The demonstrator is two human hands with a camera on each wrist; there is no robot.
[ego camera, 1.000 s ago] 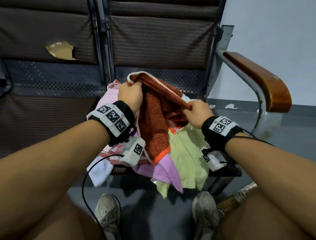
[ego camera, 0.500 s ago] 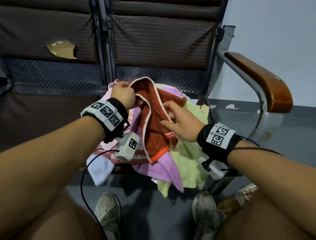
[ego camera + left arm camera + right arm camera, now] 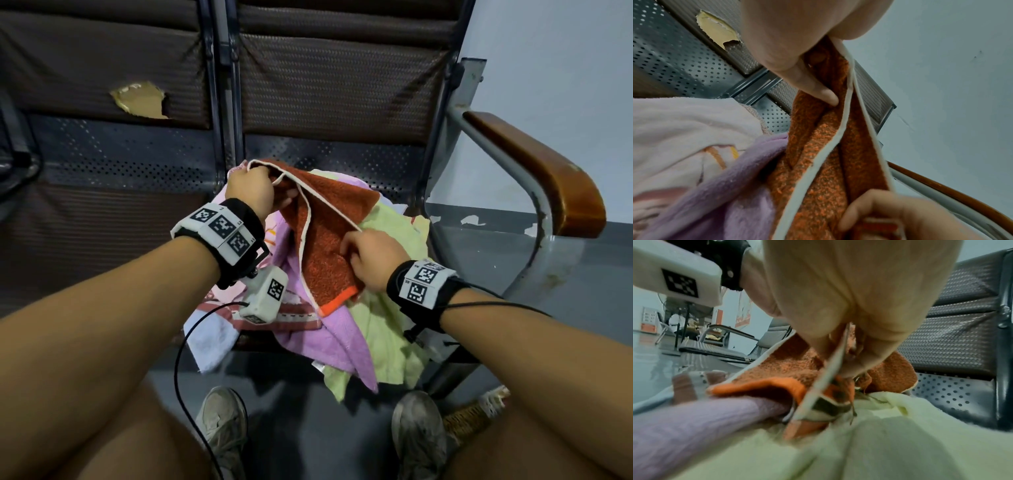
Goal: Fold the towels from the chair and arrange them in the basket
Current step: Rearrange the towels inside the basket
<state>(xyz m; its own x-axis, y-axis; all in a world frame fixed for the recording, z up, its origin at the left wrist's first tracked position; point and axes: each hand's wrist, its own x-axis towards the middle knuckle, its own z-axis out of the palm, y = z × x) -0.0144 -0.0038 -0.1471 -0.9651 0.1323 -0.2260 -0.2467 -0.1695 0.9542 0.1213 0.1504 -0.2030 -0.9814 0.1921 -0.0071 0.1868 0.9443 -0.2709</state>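
Pale grey-blue wall (image 3: 548, 68) closes off the right side of my head view, and in front of it stands the chair (image 3: 329, 85), a metal-framed seat with a dark woven mesh back, a perforated steel panel below it and a glossy brown wooden armrest (image 3: 534, 174) curving over a grey tube. Next to it on the left, a neighbouring seat back has a ragged tear (image 3: 138, 101) showing yellowish padding. On the seat lies a loose heap of towels: a lilac towel (image 3: 329, 339) of soft fleece spilling over the front edge, a pale green towel (image 3: 387, 329) beside and under it, a pink patterned towel (image 3: 684, 129) to the left and a white towel (image 3: 209, 335) drooping off the near corner. On top of the heap I am holding the rust-orange towel (image 3: 325, 246), a coarse looped terry cloth with a narrow white piped border and one bright orange band at its lower end (it hangs doubled, the two white edges running side by side in the left wrist view). My left hand (image 3: 251, 190) is curled around the upper corner, fingers closed over the bunched fabric. My right hand (image 3: 371, 258) pinches the white edge lower down, thumb and fingertips pressed together on the piping. Grey floor (image 3: 308, 428) and two scuffed pale shoes (image 3: 224, 425) sit below; a woven straw-coloured rim (image 3: 476, 414), possibly the basket, peeks out by my right knee, too little to be sure.
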